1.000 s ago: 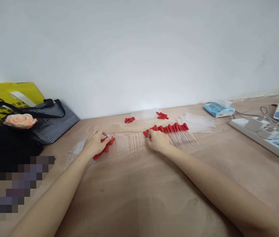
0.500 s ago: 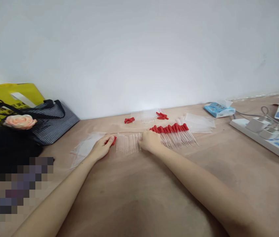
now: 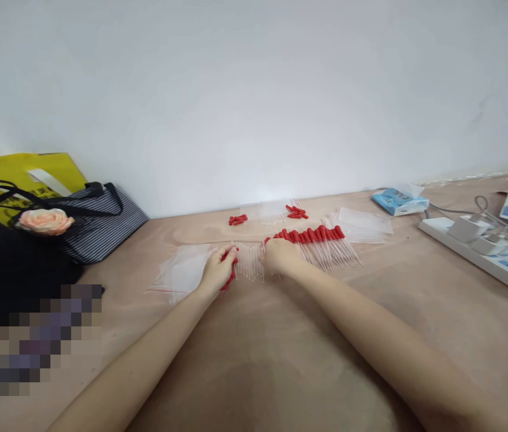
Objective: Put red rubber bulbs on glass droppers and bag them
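The left hand (image 3: 218,269) curls against red bulbs (image 3: 229,281); the right hand (image 3: 281,257) bends at the left end of a row of red-topped droppers (image 3: 318,234). I cannot tell whether either grips anything. Clear tubes (image 3: 249,263) lie between the hands on the worktop (image 3: 254,360). Plastic bags (image 3: 184,269) lie left of them, a tissue pack (image 3: 398,201) farther right.

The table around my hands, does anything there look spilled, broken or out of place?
Nothing looks spilled or broken. The plastic bags left of your left hand lie askew, overlapping at uneven angles, while the red-topped tubes form a fairly neat row. A pixelated patch at lower left hides whatever is there.
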The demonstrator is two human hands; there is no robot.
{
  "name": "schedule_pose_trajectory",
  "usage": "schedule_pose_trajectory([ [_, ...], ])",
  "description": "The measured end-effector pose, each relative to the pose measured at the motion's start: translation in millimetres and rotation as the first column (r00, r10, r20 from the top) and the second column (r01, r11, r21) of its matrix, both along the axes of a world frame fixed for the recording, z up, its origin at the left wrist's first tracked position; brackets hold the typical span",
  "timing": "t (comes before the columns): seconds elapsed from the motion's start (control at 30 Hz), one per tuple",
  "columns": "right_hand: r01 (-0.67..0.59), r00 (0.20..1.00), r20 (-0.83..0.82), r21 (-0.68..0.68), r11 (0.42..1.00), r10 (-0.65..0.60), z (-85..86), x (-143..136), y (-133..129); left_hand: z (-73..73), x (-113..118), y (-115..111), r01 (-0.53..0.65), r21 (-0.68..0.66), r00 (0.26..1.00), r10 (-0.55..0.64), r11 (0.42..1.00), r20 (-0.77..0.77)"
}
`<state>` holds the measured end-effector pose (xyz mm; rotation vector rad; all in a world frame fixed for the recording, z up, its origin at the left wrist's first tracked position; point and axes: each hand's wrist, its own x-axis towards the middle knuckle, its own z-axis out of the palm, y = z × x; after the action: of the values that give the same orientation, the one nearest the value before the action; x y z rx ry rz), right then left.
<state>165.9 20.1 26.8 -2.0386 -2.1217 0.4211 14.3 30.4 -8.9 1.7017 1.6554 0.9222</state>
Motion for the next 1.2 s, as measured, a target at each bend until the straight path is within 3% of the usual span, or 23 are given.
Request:
schedule_pose_trajectory([
  [0.17,-0.031,0.999,-0.036,0.033,0.999,0.032,3.5,36.2,-12.9,6.6,13.8,-6.5,-0.004,-0.112,0.994,0.016,0.994,0.105],
  [0.27,-0.048,0.996,-0.066,0.079,0.996,0.053,-4.7,59.4,-25.9,14.5,10.9,-7.9,0.025,-0.162,0.986,0.002,0.986,0.165],
  [0.37,-0.095,0.979,-0.161,0.183,0.978,0.125,-16.3,78.8,-41.1,21.4,0.0,-1.6,0.131,-0.203,0.966,-0.079,0.97,0.245],
  [0.43,-0.103,0.959,-0.235,0.219,0.97,0.155,-22.5,87.9,-49.5,24.0,-8.0,7.2,0.174,-0.182,0.97,-0.136,0.968,0.201],
  [0.53,-0.084,0.919,-0.346,0.293,0.952,0.188,-28.3,94.3,-56.5,24.8,-15.9,21.6,0.124,-0.085,0.991,-0.119,0.989,0.055],
  [0.63,-0.055,0.891,-0.405,0.35,0.935,0.204,-32.1,94.0,-57.7,24.1,-18.0,30.3,0.127,-0.076,0.992,-0.128,0.989,-0.002],
  [0.77,-0.027,0.916,-0.362,0.371,0.928,0.172,-38.5,91.9,-56.8,21.4,-17.6,32.9,0.166,-0.075,0.983,-0.171,0.983,-0.06],
  [0.9,0.005,0.945,-0.305,0.367,0.93,0.116,-46.3,92.3,-57.1,20.0,-17.8,33.8,0.127,-0.017,0.987,-0.128,0.992,-0.096],
  [1.07,0.01,0.903,-0.383,0.476,0.879,0.197,-53.1,94.0,-56.9,27.9,-11.0,12.0,0.056,0.07,0.996,-0.051,0.996,-0.068],
  [1.13,0.002,0.892,-0.39,0.511,0.86,0.23,-54.6,94.7,-56.4,27.9,-3.8,-8.7,0.092,0.15,0.996,-0.093,0.984,-0.004],
  [1.2,-0.027,0.899,-0.359,0.524,0.852,0.249,-55.0,95.0,-56.5,22.5,4.5,-31.3,0.182,0.25,0.983,-0.177,0.951,-0.042],
])
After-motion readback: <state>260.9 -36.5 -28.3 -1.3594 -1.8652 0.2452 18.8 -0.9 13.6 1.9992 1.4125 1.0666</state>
